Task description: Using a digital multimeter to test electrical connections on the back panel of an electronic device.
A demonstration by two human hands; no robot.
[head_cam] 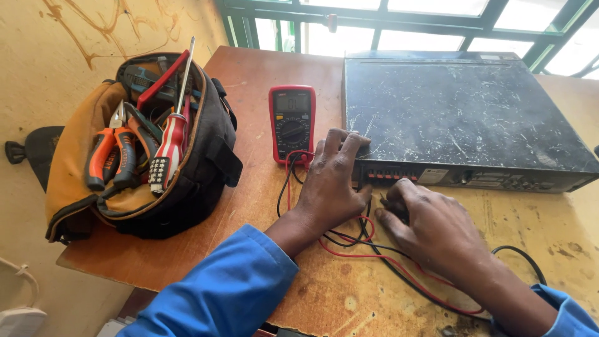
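A scratched black metal box with a row of red terminals on its near face (pixel 462 112) lies on a worn wooden table (pixel 262 75). My left hand (pixel 331 181) rests on the box's near left corner, fingers spread over its edge. My right hand (pixel 430 231) lies low in front of the terminal row, fingers curled around a small dark thing I cannot make out. A red multimeter (pixel 291 123) lies just left of the box. Its red and black leads (pixel 349 240) run under both hands.
An orange and black tool bag (pixel 206 162) stands at the table's left end, holding orange-handled pliers (pixel 112 156) and a red-handled screwdriver (pixel 171 137). A green-framed window (pixel 374 19) runs along the back. A yellow wall is on the left.
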